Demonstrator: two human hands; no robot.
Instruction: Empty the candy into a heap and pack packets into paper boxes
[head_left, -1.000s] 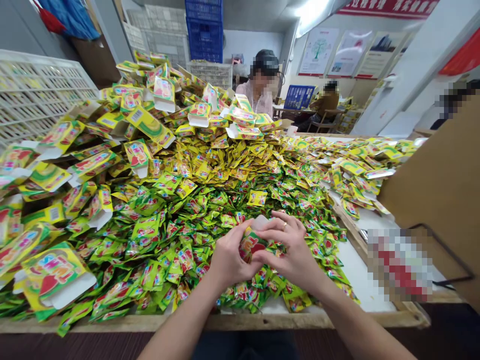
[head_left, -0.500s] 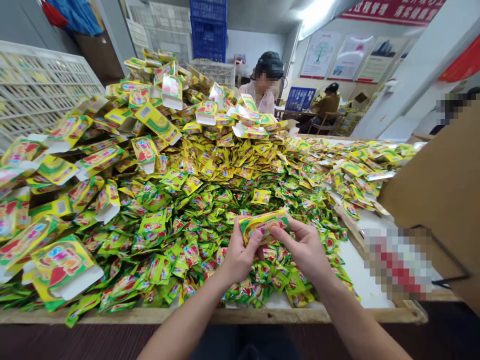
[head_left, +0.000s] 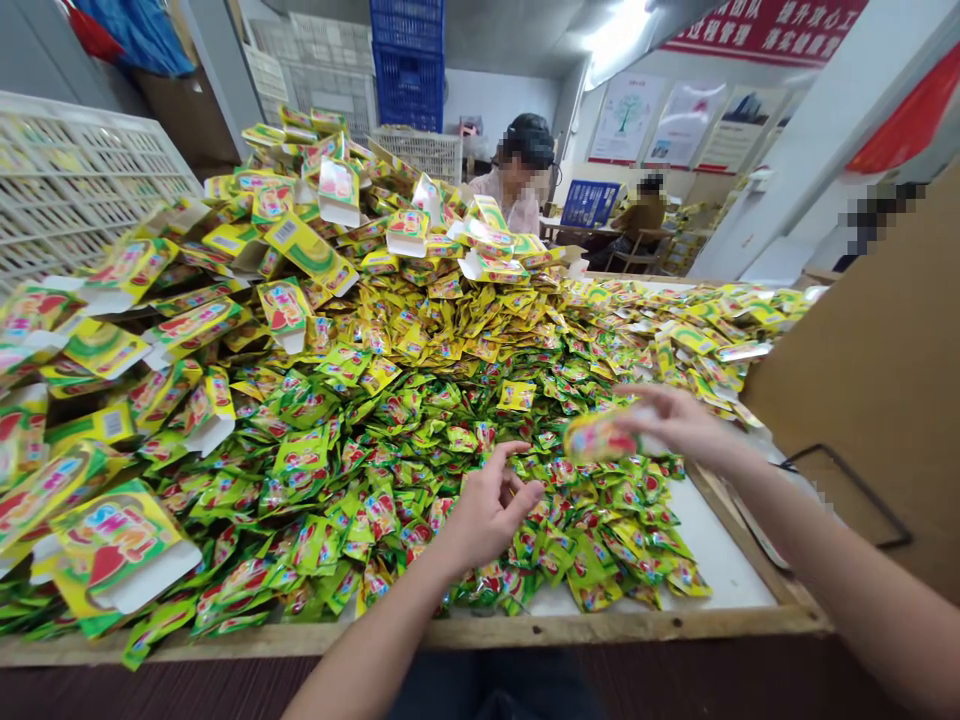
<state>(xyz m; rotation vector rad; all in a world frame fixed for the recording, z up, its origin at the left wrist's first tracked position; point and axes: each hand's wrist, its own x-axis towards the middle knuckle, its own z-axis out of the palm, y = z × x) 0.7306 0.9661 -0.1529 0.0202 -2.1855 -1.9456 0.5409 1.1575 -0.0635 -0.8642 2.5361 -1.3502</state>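
Observation:
My right hand [head_left: 671, 420] grips one end of a small yellow-and-green candy box [head_left: 598, 437], blurred by motion, above the right part of the sachet pile. Over the green sachets [head_left: 405, 410] in front of me, my left hand [head_left: 495, 505] is empty, its fingers apart and slightly curled. A single yellow sachet [head_left: 517, 396] lies on top of the green ones, just beyond my left hand. Yellow sachets [head_left: 450, 320] are heaped farther back. Many candy boxes with white flaps open, such as a large one [head_left: 124, 550], are piled on the left.
A wooden rim [head_left: 600, 628] edges the white table. More boxes [head_left: 697, 340] lie at the right behind a wooden divider [head_left: 739, 530]. A big cardboard carton [head_left: 870, 340] stands on the right, a white crate [head_left: 90, 180] on the left. A co-worker [head_left: 517, 180] sits opposite.
My right hand has carried the candy box off to the right, out of my left hand. My left hand has let go and its fingers have spread. The view has shifted slightly.

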